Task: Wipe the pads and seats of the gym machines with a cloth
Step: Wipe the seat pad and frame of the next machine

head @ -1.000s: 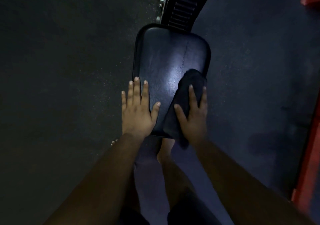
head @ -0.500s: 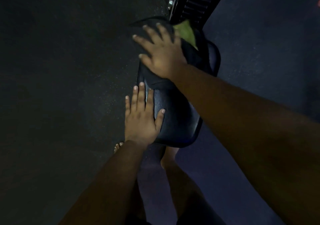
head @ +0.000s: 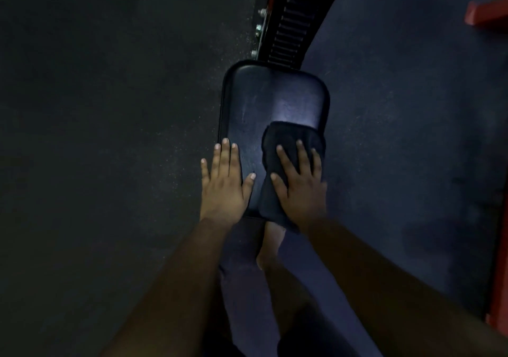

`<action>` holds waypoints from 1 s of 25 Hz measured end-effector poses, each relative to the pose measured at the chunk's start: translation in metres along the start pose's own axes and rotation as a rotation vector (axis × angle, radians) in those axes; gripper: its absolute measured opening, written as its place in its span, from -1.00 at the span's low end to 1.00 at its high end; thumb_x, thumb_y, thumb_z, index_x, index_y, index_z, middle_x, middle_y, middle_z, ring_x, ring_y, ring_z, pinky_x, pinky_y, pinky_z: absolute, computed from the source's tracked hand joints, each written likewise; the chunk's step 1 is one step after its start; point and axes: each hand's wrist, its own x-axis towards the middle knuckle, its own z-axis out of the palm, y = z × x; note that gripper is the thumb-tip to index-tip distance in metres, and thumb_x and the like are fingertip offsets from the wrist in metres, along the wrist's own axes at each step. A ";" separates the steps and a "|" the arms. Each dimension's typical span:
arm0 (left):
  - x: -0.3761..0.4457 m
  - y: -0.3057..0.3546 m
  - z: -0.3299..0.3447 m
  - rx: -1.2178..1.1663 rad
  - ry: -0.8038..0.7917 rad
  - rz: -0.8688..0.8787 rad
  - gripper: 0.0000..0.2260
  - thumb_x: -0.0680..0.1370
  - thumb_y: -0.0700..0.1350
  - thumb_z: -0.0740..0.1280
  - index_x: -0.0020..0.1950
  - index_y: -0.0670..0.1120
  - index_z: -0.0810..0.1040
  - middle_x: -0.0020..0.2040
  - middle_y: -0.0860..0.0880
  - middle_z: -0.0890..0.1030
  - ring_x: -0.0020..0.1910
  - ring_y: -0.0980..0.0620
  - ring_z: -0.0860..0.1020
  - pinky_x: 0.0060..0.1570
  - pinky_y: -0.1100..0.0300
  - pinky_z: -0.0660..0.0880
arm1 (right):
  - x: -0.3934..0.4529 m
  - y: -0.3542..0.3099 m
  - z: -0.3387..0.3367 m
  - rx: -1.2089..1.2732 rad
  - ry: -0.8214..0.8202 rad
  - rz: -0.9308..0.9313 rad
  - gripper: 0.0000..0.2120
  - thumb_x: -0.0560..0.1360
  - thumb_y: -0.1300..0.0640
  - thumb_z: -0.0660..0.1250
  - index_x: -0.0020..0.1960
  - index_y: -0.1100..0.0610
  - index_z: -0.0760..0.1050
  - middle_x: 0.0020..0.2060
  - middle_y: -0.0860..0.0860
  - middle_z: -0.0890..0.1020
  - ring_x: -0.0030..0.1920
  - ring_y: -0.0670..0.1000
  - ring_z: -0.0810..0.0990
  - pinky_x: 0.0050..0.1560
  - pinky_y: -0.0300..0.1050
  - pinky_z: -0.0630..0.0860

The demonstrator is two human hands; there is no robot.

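One dark folded cloth (head: pixel 291 147) lay on near right part of glossy black padded seat (head: pixel 272 100), flattened under right hand (head: pixel 301 184), fingers spread. Left hand (head: pixel 224 183) rested flat, fingers together, on seat's left edge. Risk: loose cloth tail overhanging near edge (unpinned) could bunch or slip off; far left corner likely missed. Black ribbed rail (head: pixel 288 34) beyond.

Your right hand (head: pixel 301 183) covers the middle of the dark cloth (head: pixel 291 136), and cloth and hand together hide the near right corner of the seat pad (head: pixel 275 95). The ribbed black frame (head: pixel 291 26) behind the pad runs out of the top edge, so you cannot see where it ends. The red part (head: pixel 486 12) at upper right is cut by the edge, and the dim light leaves the floor (head: pixel 96 109) too dark to read.
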 end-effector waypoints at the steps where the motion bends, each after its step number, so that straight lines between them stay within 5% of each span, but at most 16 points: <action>1: -0.007 -0.001 -0.005 0.027 -0.054 0.000 -0.34 0.70 0.21 -0.02 0.66 -0.10 -0.15 0.67 -0.09 -0.20 0.64 -0.05 -0.23 0.58 -0.21 -0.20 | -0.022 0.001 0.002 0.004 -0.002 0.003 -0.47 0.65 -0.23 0.08 0.60 -0.24 0.15 0.63 0.01 0.11 0.55 0.26 0.11 0.18 0.35 0.48; 8: -0.067 0.019 -0.104 0.104 -0.497 0.055 -0.22 0.61 0.36 0.08 0.67 0.03 -0.16 0.67 -0.04 -0.18 0.65 -0.06 -0.13 0.57 -0.24 -0.06 | -0.079 -0.014 -0.073 0.062 -0.211 0.055 -0.49 0.64 0.05 0.22 0.56 -0.19 0.26 0.45 0.10 0.35 0.33 0.27 0.39 0.15 0.19 0.54; 12: -0.118 0.035 -0.195 0.133 -0.414 0.119 -0.23 0.61 0.36 0.09 0.67 0.01 -0.10 0.68 -0.05 -0.14 0.65 -0.06 -0.11 0.59 -0.16 -0.06 | -0.126 -0.059 -0.150 0.217 -0.112 0.092 -0.33 0.61 0.07 0.30 0.63 -0.04 0.08 0.47 0.14 0.37 0.37 0.24 0.41 0.26 0.20 0.49; 15: -0.147 0.037 -0.256 0.161 -0.330 0.177 -0.21 0.60 0.38 0.09 0.68 0.00 -0.07 0.68 -0.05 -0.11 0.65 -0.06 -0.08 0.59 -0.13 -0.05 | -0.157 -0.092 -0.203 0.256 0.029 0.098 -0.33 0.58 0.08 0.35 0.61 0.10 0.14 0.46 0.13 0.41 0.38 0.21 0.43 0.29 0.14 0.46; 25: -0.121 0.079 -0.407 0.362 -0.096 0.451 -0.18 0.57 0.43 0.07 0.67 0.02 -0.08 0.68 -0.03 -0.10 0.65 -0.02 -0.08 0.59 -0.13 -0.05 | -0.154 -0.146 -0.325 0.342 0.333 0.100 -0.43 0.59 0.00 0.34 0.55 0.06 0.27 0.44 0.07 0.39 0.40 0.15 0.39 0.31 0.06 0.43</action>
